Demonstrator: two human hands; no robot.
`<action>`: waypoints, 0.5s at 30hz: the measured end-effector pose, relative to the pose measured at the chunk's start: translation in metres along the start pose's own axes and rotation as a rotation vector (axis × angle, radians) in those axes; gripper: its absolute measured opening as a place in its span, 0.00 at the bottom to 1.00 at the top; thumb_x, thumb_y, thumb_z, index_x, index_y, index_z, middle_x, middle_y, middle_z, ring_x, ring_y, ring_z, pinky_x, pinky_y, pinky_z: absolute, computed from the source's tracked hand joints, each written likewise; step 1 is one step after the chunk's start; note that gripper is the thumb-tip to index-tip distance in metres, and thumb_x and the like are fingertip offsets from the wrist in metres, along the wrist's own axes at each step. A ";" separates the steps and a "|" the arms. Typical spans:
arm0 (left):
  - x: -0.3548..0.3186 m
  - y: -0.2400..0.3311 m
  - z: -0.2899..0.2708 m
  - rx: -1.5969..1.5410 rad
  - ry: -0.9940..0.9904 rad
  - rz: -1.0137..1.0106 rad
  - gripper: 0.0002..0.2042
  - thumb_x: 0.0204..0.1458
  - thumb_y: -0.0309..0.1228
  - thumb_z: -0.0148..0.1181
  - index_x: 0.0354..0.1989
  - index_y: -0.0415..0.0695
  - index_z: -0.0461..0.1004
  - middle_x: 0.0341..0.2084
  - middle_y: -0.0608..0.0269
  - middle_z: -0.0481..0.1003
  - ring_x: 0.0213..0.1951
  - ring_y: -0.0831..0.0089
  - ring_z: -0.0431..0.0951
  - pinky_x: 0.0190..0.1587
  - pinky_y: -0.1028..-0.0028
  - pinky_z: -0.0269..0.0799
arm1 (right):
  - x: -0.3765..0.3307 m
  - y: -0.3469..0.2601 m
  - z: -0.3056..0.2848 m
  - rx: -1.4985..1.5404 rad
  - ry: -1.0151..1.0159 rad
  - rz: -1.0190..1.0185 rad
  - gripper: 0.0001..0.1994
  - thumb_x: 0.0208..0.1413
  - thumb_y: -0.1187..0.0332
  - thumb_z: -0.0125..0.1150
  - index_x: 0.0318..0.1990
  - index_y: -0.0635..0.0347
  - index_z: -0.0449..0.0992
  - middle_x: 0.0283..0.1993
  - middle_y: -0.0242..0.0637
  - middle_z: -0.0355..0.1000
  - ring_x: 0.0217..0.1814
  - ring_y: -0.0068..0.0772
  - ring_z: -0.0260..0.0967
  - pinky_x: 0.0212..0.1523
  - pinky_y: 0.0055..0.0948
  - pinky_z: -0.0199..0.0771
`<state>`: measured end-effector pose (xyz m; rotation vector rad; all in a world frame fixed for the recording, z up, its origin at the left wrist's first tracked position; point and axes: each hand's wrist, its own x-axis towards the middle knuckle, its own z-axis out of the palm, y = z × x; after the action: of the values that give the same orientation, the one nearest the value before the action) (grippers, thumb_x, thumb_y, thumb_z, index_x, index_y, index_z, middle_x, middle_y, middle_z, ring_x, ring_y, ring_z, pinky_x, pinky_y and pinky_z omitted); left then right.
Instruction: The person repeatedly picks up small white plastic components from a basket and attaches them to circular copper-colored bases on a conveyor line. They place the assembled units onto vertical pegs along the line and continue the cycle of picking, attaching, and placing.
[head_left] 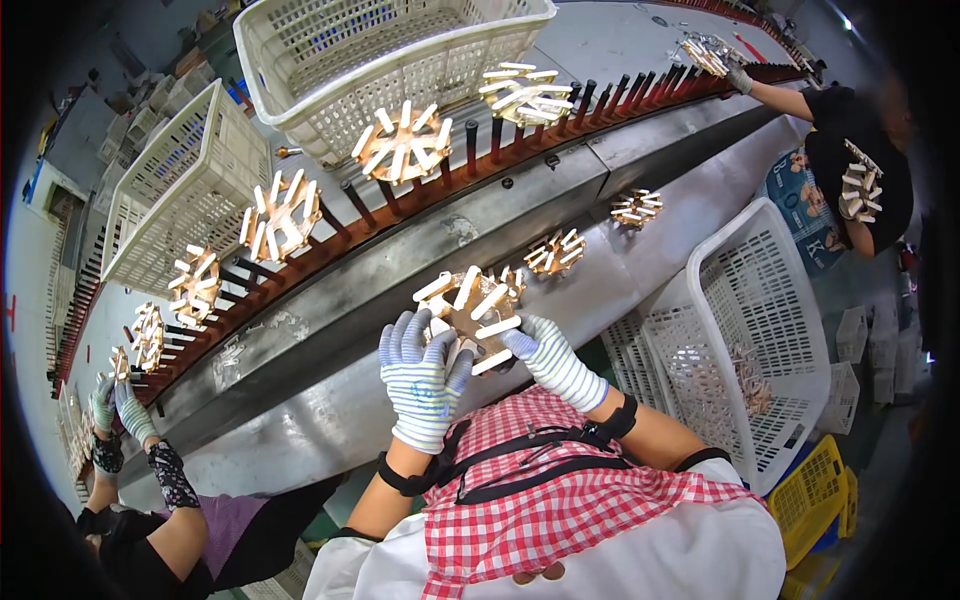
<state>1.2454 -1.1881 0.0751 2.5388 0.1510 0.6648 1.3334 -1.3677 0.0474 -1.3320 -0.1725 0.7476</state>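
Both my hands wear striped grey-white gloves and hold a round copper-coloured metal piece with white bars (468,318) fanned around its rim. My left hand (418,375) grips its lower left edge, the fingers closed near a small white bar. At the lower right edge, my right hand (545,352) pinches it, thumb and fingertips by another white bar. The piece is held above the steel ledge in front of my apron. Just behind it, partly hidden, lies a similar piece; another barred piece (555,252) and a third (637,208) rest farther right on the ledge.
A conveyor with upright red-and-black pegs (471,150) curves past, several pegs carrying barred pieces (403,143). White plastic crates stand behind it (400,85) and at my right (765,300). Yellow baskets (808,490) lie lower right. Co-workers' hands (738,78) work on both sides.
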 end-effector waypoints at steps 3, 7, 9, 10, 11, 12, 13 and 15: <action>0.013 0.010 0.007 -0.116 -0.013 0.009 0.13 0.41 0.31 0.69 0.37 0.44 0.77 0.51 0.52 0.71 0.58 0.46 0.66 0.60 0.52 0.60 | -0.001 -0.010 -0.011 0.003 0.042 -0.035 0.16 0.61 0.65 0.58 0.51 0.68 0.73 0.41 0.34 0.75 0.37 0.19 0.71 0.39 0.21 0.74; 0.031 0.022 0.026 -0.235 -0.089 0.052 0.12 0.41 0.30 0.68 0.35 0.44 0.77 0.51 0.52 0.71 0.58 0.45 0.65 0.59 0.51 0.61 | -0.003 -0.020 -0.039 -0.004 0.060 -0.016 0.16 0.62 0.64 0.57 0.51 0.67 0.73 0.38 0.33 0.76 0.33 0.19 0.72 0.34 0.20 0.74; 0.041 0.028 0.034 -0.224 -0.127 0.104 0.12 0.41 0.30 0.68 0.35 0.44 0.78 0.52 0.52 0.70 0.59 0.45 0.64 0.59 0.51 0.61 | -0.003 -0.025 -0.052 0.012 0.064 0.001 0.17 0.62 0.61 0.58 0.50 0.67 0.73 0.38 0.33 0.76 0.35 0.19 0.72 0.35 0.21 0.74; 0.045 0.031 0.038 -0.218 -0.146 0.130 0.12 0.41 0.30 0.68 0.35 0.44 0.78 0.52 0.52 0.70 0.59 0.44 0.64 0.59 0.51 0.61 | -0.004 -0.028 -0.058 0.023 0.066 0.020 0.19 0.61 0.59 0.58 0.50 0.67 0.73 0.39 0.33 0.75 0.38 0.19 0.72 0.39 0.22 0.74; 0.052 0.033 0.041 -0.222 -0.160 0.147 0.14 0.40 0.31 0.67 0.38 0.45 0.77 0.53 0.52 0.70 0.59 0.44 0.64 0.59 0.51 0.60 | -0.003 -0.032 -0.064 0.027 0.063 0.032 0.21 0.61 0.56 0.59 0.49 0.67 0.73 0.41 0.33 0.75 0.40 0.19 0.71 0.42 0.23 0.74; 0.057 0.039 0.045 -0.221 -0.131 0.150 0.15 0.39 0.31 0.67 0.39 0.46 0.77 0.54 0.51 0.69 0.59 0.43 0.63 0.60 0.50 0.59 | -0.003 -0.034 -0.071 0.052 0.038 0.052 0.22 0.61 0.55 0.59 0.50 0.68 0.73 0.42 0.34 0.75 0.40 0.20 0.72 0.41 0.23 0.75; 0.062 0.047 0.049 -0.220 -0.102 0.154 0.17 0.39 0.31 0.67 0.40 0.46 0.76 0.54 0.51 0.69 0.59 0.43 0.63 0.60 0.50 0.59 | -0.002 -0.033 -0.077 0.056 0.049 -0.010 0.22 0.61 0.55 0.59 0.51 0.68 0.73 0.42 0.35 0.75 0.40 0.20 0.72 0.41 0.23 0.75; 0.073 0.061 0.053 -0.166 -0.143 0.218 0.21 0.37 0.33 0.68 0.43 0.47 0.75 0.56 0.49 0.67 0.60 0.42 0.63 0.61 0.48 0.57 | -0.002 -0.037 -0.081 0.073 0.075 -0.095 0.24 0.61 0.54 0.59 0.53 0.69 0.72 0.44 0.36 0.76 0.42 0.21 0.72 0.43 0.23 0.75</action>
<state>1.3335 -1.2478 0.0975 2.4507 -0.2242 0.5486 1.3883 -1.4362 0.0611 -1.2712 -0.1467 0.6177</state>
